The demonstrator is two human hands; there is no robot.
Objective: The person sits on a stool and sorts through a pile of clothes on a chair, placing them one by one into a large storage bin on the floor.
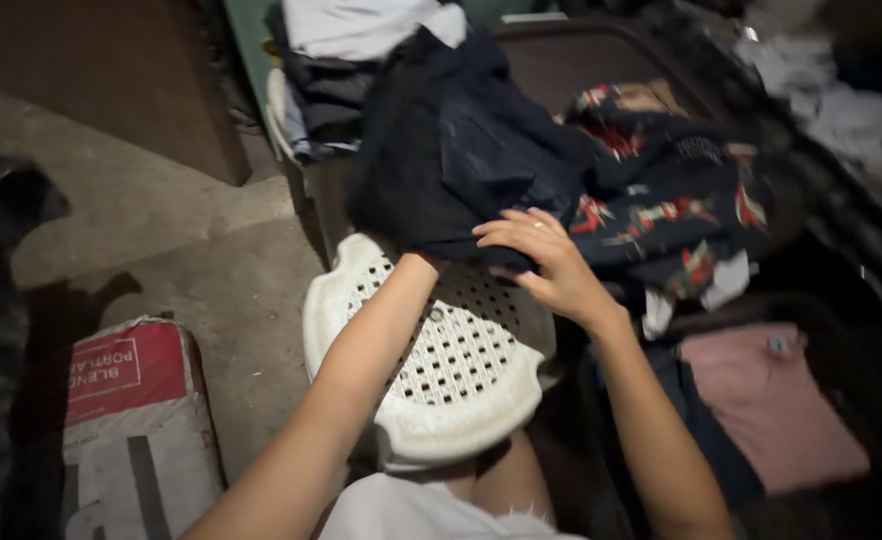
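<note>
Dark garment: a dark blue cloth [461, 160] hangs over the far edge of the white plastic stool [441, 350], its lower hem lying on the perforated seat.
Right hand: the right hand [546, 260] lies on the lower hem of the cloth, fingers bent and pinching the fabric; a ring is on one finger.
Left hand: the left hand [419, 258] goes under the cloth at the wrist; its fingers are hidden, so I cannot tell if they grasp.
Patterned cloth: a dark fabric with red and cream pattern [676, 200] lies just beside the garment, to the right.
Pink cloth: a folded pink piece [766, 405] rests lower right.
Folded pile: stacked clothes [336, 70] stand behind the stool.
Sack: a red and grey bag [131, 420] lies on the concrete floor [161, 230], left.
</note>
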